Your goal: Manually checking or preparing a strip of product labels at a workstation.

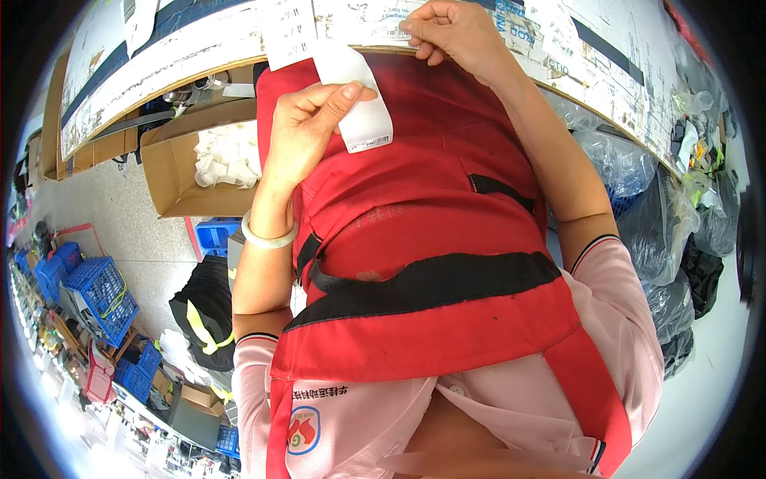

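At 9 o'clock, well apart from the hands, a blue plastic crate stands among other goods. At 10 o'clock an open cardboard box holds crumpled white scraps; its place beside the near edge of the bench probably keeps them off the worktop and within reach. At 11 o'clock hangs a printed white sheet; whether it joins the strip beside it is unclear.

The left hand, also toward 11, pinches the white label strip between thumb and forefinger, fingers closed on it. The strip lies over the red apron, its printed end toward 6 o'clock; the edge grip seems meant to leave most of its face uncovered.

At 1 o'clock the right hand hovers by the bench edge, fingers curled, thumb and forefinger narrow; whether they hold anything small, I cannot tell. Between 2 and 3, clear plastic bags sit beside the bench.
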### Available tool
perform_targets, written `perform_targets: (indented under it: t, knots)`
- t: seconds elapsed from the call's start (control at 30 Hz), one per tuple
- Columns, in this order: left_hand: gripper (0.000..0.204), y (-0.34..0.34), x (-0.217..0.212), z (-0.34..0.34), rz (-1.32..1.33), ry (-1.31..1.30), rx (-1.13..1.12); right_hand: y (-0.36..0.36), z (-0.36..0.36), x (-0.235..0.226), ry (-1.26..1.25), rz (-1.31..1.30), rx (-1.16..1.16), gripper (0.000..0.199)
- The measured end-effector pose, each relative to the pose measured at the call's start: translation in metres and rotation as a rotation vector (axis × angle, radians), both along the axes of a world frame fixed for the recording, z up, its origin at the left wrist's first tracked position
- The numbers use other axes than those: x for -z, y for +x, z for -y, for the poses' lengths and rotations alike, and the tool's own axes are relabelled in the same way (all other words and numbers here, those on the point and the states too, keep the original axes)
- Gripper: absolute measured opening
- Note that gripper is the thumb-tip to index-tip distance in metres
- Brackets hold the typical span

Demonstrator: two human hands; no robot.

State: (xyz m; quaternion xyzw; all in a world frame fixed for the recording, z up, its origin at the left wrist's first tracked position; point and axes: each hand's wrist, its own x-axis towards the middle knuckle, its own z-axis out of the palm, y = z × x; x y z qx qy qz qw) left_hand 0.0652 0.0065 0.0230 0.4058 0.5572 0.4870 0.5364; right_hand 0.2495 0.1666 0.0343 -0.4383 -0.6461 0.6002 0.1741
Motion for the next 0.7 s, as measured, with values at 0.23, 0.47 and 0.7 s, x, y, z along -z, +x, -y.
perform_targets:
  t: [0.23,0.47,0.7]
  knots:
    - [0.024,-0.0008,0.0049,0.0010,-0.004,-0.007,0.010,-0.0004,-0.0025,0.0019,-0.020,0.005,0.001,0.018]
    - [0.024,0.0021,0.0029,0.0016,0.021,-0.019,0.015,-0.0007,-0.0029,0.0025,-0.033,-0.010,0.000,0.018]
    - [0.024,-0.0014,0.0039,0.0024,-0.033,-0.041,0.073,-0.0014,-0.0035,0.0037,-0.044,0.005,0.003,0.018]
